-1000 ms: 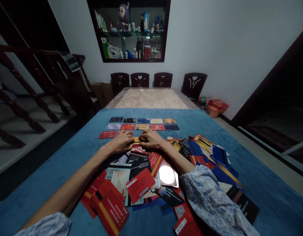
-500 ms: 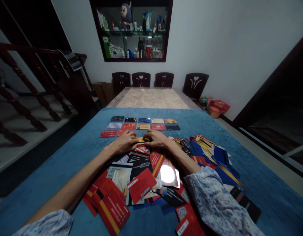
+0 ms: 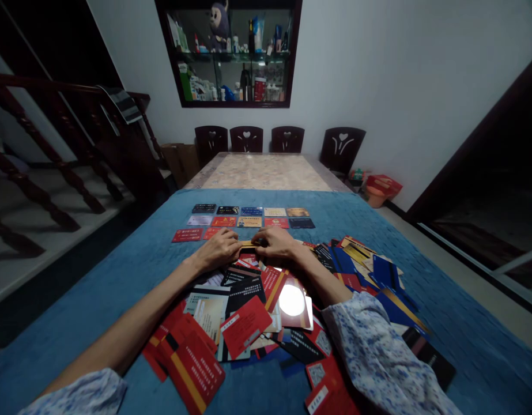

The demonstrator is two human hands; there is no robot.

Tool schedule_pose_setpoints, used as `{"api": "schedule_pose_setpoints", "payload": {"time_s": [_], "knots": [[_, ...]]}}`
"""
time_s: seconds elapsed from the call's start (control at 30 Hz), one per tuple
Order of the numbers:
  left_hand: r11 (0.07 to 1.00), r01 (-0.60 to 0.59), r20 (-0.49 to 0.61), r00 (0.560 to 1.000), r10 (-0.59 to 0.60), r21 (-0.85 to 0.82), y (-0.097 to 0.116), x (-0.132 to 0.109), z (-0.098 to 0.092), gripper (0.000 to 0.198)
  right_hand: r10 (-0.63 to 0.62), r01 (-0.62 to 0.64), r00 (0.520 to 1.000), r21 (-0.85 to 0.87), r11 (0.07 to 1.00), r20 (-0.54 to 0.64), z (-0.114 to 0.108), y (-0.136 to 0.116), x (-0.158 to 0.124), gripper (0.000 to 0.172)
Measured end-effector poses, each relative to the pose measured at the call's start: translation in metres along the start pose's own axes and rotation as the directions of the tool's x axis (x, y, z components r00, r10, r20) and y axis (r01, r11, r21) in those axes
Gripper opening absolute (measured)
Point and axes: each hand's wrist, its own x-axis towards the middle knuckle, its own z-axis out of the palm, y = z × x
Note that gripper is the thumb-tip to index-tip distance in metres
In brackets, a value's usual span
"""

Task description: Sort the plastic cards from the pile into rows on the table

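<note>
Between my hands is a yellow card (image 3: 248, 245), pinched at its left end by my left hand (image 3: 221, 246) and at its right end by my right hand (image 3: 272, 242). Both hands have bent fingers. Behind them, several cards lie in rows, with a red card (image 3: 187, 234) at the front left and a blue card (image 3: 251, 211) in the back row. Below my hands spreads a loose pile of overlapping cards, among them a red card (image 3: 246, 327) and a black card (image 3: 246, 293). More cards, some blue (image 3: 385, 272), lie right of my right forearm.
A blue cloth (image 3: 97, 288) covers the near part of the table, and its bare marbled top (image 3: 270, 171) shows beyond. Dark chairs (image 3: 287, 140) stand at the far end. A stair railing (image 3: 53, 86) is on the left, a red bag (image 3: 384, 184) on the right.
The yellow card between my hands has tilted, so less of its face shows and a dark edge appears under it. My hands stay in nearly the same place; the view has shifted slightly.
</note>
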Motion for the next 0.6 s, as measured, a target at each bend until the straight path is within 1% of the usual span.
{"api": "schedule_pose_setpoints", "payload": {"time_s": [0.17, 0.3, 0.4, 0.5, 0.6], "knots": [[0.999, 0.029, -0.044, 0.999, -0.030, -0.026, -0.002, -0.001, 0.000, 0.030, 0.030, -0.030, 1.000, -0.027, 0.999, -0.007, -0.001, 0.000, -0.001, 0.037], [0.997, 0.062, -0.100, 0.993, -0.067, -0.049, -0.006, -0.002, 0.005, 0.030, 0.044, -0.044, 0.998, 0.000, 0.999, -0.036, 0.000, 0.002, 0.000, 0.035], [0.987, 0.132, -0.129, 0.981, -0.143, -0.087, -0.009, -0.004, 0.012, 0.028, 0.049, -0.048, 0.997, 0.018, 0.999, -0.061, 0.001, 0.005, 0.002, 0.032], [0.963, 0.214, -0.157, 0.958, -0.240, -0.167, -0.011, -0.006, 0.017, 0.027, 0.060, -0.059, 0.993, 0.010, 0.998, -0.101, 0.004, 0.007, 0.003, 0.026], [0.937, 0.250, -0.157, 0.943, -0.292, -0.244, -0.010, -0.007, 0.017, 0.028, 0.084, -0.082, 0.986, 0.021, 0.996, -0.141, 0.005, 0.008, 0.003, 0.023]]}}
